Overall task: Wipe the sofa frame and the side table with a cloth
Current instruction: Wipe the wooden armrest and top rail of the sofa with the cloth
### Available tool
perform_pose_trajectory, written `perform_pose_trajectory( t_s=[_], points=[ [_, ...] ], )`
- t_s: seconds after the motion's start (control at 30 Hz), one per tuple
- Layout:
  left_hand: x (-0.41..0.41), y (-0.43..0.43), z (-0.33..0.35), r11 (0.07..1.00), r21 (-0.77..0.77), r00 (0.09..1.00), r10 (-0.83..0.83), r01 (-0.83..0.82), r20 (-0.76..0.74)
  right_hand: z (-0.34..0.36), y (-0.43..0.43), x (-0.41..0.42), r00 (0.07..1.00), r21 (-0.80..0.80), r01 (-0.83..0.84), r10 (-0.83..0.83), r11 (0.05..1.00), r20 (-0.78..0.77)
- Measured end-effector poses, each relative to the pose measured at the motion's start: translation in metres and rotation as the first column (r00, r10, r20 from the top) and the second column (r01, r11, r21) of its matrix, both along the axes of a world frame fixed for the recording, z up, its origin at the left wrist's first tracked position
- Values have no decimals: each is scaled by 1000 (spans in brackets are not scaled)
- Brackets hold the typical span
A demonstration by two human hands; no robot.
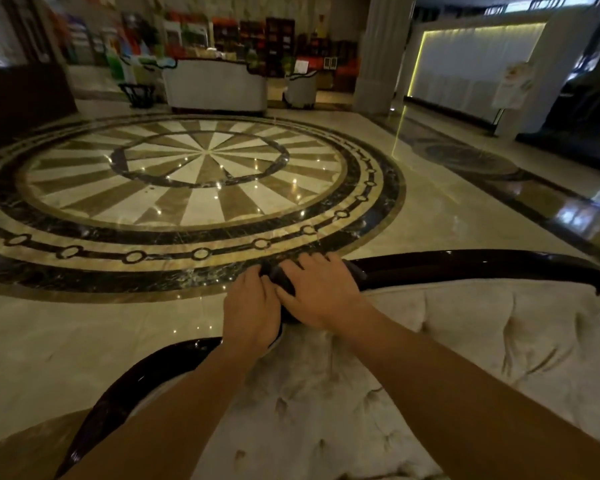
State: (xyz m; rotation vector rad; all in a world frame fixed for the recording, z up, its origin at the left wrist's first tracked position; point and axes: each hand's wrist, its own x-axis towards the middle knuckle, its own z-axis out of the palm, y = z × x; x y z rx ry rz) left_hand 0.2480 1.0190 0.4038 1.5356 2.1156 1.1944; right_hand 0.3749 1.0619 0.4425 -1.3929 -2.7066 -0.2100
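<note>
A glossy dark wooden sofa frame curves along the top of a tufted cream sofa back in front of me. A dark cloth lies bunched on the peak of the frame. My left hand grips the cloth and the frame from the left side. My right hand presses flat on the cloth from the right, its fingers spread over it. Both hands touch each other. Most of the cloth is hidden under them. No side table is in view.
Beyond the frame lies a polished marble floor with a round inlaid medallion. A white sofa and armchair stand at the far side. A pillar and a lit wall panel are at the back right.
</note>
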Motion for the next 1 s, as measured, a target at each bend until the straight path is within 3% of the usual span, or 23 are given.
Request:
perform_pose_trajectory(
  t_s=[0.13,0.23,0.3,0.37,0.43,0.53,0.57,0.63,0.73,0.8,0.87,0.93,1.0],
  points=[
    [18,3,8,996,-72,976,-58,44,-208,5,15,75,986,84,146,-138,986,-93],
    [39,8,13,982,-187,919,-84,11,-386,18,25,131,929,-38,358,-360,933,-84],
    [60,23,21,973,-230,909,-93,-4,-406,26,33,121,890,-155,427,-445,891,-101],
    [75,38,30,951,-297,915,-39,-90,-401,20,29,85,903,-115,383,-398,917,-163],
    [82,45,27,911,-347,880,36,-224,-474,5,15,61,946,11,237,-228,971,-228],
    [85,41,14,940,-218,824,102,-264,-558,-5,15,96,963,139,62,-23,988,-268],
    [83,40,12,947,-194,835,116,-257,-538,-6,23,119,964,177,57,-8,983,-266],
    [82,44,10,956,-164,861,134,-243,-491,-8,43,176,952,182,198,-145,963,-269],
    [86,45,12,957,-146,866,156,-252,-474,-12,59,244,788,80,553,-490,829,-372],
    [87,44,12,955,-129,854,171,-266,-492,-14,59,238,654,-15,662,-588,749,-476],
    [89,41,13,960,-121,855,164,-254,-493,-14,46,197,602,-33,695,-606,719,-520],
    [88,40,15,962,-138,863,142,-235,-484,-14,26,139,707,58,614,-516,787,-483],
    [86,38,16,953,-195,847,98,-231,-523,-22,6,91,853,160,417,-325,895,-409]
  ],
)
